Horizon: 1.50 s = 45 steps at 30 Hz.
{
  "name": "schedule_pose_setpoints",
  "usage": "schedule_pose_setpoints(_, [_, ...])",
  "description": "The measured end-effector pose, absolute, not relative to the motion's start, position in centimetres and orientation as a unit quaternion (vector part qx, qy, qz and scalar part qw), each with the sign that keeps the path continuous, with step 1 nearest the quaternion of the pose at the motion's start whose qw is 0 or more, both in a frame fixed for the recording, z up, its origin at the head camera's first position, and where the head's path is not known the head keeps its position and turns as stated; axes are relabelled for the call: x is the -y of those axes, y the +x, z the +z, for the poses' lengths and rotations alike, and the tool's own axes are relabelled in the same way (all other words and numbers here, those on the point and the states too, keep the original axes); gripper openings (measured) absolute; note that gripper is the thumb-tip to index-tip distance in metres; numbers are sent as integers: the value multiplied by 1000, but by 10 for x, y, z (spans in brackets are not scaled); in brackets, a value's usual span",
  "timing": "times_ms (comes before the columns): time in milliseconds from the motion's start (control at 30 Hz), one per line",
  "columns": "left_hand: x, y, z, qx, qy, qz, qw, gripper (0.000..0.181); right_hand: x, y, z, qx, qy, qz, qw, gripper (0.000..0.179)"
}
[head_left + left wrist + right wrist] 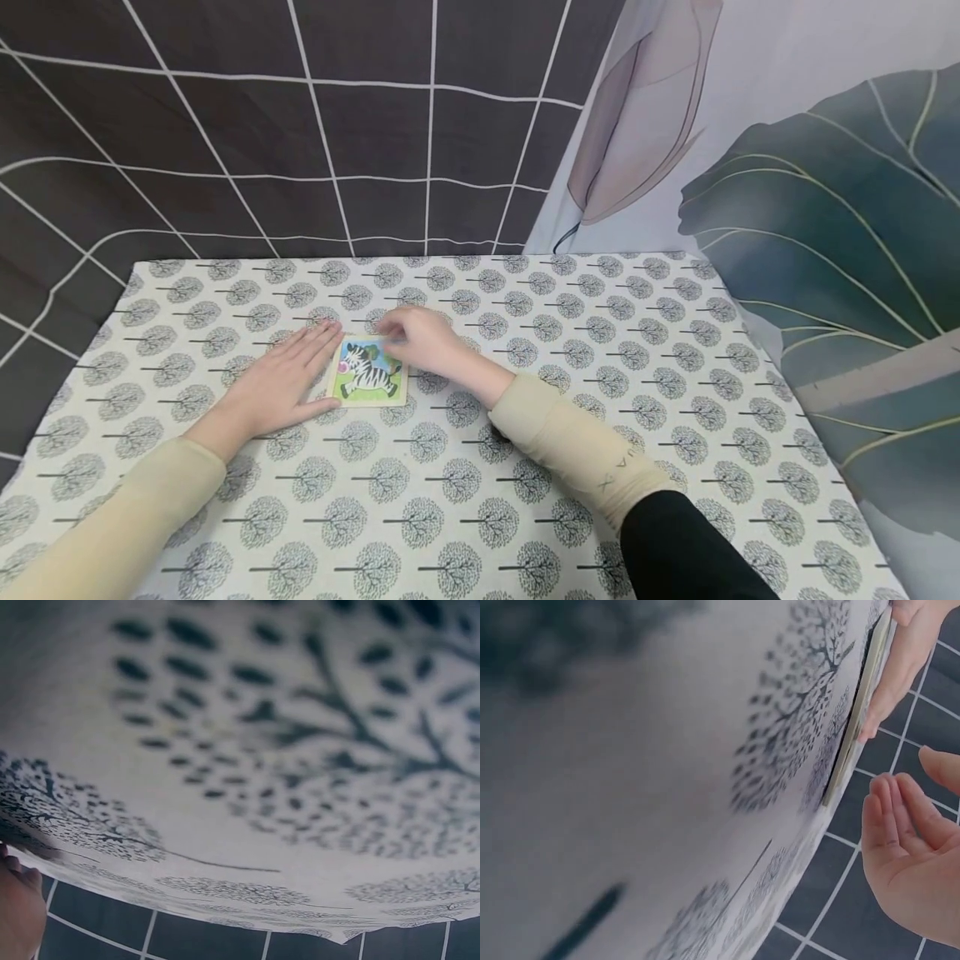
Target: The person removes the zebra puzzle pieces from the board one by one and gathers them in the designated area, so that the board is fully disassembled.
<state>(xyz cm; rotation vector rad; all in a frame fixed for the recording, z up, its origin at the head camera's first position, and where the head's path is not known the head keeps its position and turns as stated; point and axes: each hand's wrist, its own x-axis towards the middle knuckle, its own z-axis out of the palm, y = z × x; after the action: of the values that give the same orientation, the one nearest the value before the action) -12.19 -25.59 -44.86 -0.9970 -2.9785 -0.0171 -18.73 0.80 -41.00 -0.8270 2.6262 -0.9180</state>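
A small square zebra picture board (369, 372) lies flat on the patterned cloth, with a pale border round a zebra on green and blue. My left hand (281, 383) rests on the cloth at its left side, fingers straight and thumb spread, tips right at the border. Over the board's upper right corner is my right hand (420, 340). In the right wrist view this right hand (915, 862) has loosely bent fingers, its thumb apart and nothing between them. The board's thin edge (861, 701) shows there beside the left hand (901, 675).
A white tablecloth (480, 475) printed with grey trees covers the table. Behind it hangs a dark cloth (375, 125) with white grid lines. A pale curtain with large leaves (847, 217) hangs along the right side.
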Motion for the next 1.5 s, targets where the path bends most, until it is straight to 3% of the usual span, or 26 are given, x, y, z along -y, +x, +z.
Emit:
schedule_pose_setpoints(867, [254,-122,-449,946,-322,-22,-4,100,35,-210,-416,-891,-374,-200,161,34])
schedule_pose_setpoints(1500, [256,-123,-449,947,-321,-22,-6,100,37,-215,-414,-887,-368,-221,171,31])
